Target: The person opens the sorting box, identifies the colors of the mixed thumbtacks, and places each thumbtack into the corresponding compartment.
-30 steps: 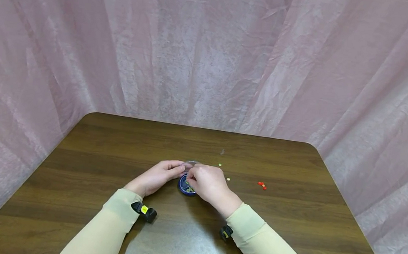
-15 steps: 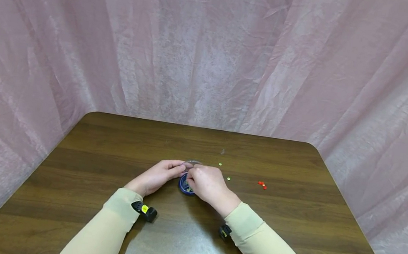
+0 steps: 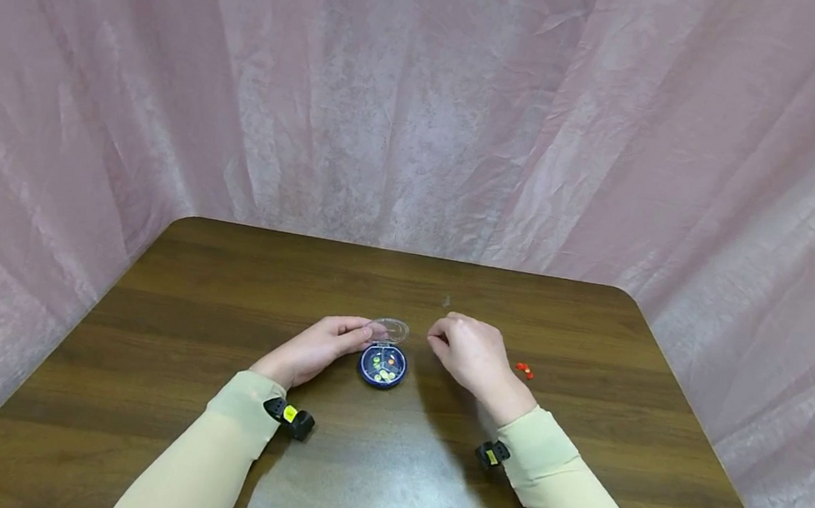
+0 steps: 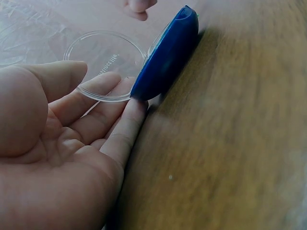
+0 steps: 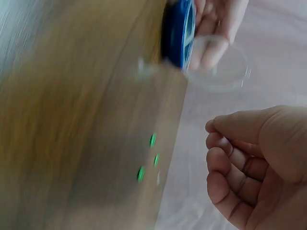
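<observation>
Moved the right hand (image 3: 475,354) off the blue case (image 3: 379,385) on the tabletop (image 3: 284,273), bunched around nothing visible; rested the left hand (image 3: 313,350), loosely spread, against the clear lid (image 3: 393,329). Probably partway: small discs (image 3: 383,375) inside, green discs (image 5: 153,140) and red pieces (image 3: 521,367) outside.

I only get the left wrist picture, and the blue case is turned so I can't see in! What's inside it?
Observer: The head view shows small round pieces in the blue case, mostly yellowish green, with one orange.
Operator: Ooh! Some fingertips poke in at the top of my picture. What's lying to the right of that hand?
Observer: That's the right hand. The head view shows a little cluster of red pieces lying just to its right.
</observation>
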A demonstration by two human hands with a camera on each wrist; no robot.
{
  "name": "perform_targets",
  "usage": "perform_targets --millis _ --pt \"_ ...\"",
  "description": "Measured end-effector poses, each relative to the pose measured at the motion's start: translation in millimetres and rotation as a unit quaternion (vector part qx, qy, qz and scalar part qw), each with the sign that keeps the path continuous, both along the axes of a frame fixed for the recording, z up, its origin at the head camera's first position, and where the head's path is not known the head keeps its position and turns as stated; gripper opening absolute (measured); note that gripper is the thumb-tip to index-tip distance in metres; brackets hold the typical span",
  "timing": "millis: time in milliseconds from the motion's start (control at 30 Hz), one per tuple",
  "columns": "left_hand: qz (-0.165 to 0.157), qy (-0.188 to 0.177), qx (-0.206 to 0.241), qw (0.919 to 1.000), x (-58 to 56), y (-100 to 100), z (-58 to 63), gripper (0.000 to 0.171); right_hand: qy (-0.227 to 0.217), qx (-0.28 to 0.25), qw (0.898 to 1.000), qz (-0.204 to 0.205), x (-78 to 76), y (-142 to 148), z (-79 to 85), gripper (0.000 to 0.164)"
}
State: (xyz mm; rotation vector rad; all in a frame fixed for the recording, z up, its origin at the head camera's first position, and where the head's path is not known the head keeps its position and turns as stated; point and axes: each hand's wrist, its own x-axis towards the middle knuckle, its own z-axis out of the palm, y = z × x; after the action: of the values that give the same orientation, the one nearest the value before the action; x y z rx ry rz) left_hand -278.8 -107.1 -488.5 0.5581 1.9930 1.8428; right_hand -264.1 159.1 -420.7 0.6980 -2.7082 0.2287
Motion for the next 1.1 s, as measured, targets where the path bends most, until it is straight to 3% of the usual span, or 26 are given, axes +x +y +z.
perform_targets --millis 200,500,1100 --pt "0.006 -0.008 -0.003 0.9999 1.5 -0.3 0.5 0.038 -0.021 0.007 0.999 -0.046 -11.8 18.6 -6.4 0.014" --pt "0.004 -0.011 0.007 0.9999 5.8 -2.1 -0.9 0.040 -0.046 0.041 0.997 -0.044 -17.0 10.8 -22.0 0.012" --pt "0.003 -0.010 0.011 0.9999 7.8 -2.0 2.7 0.038 -0.046 0.064 0.995 -0.059 -18.0 4.9 -23.5 0.026"
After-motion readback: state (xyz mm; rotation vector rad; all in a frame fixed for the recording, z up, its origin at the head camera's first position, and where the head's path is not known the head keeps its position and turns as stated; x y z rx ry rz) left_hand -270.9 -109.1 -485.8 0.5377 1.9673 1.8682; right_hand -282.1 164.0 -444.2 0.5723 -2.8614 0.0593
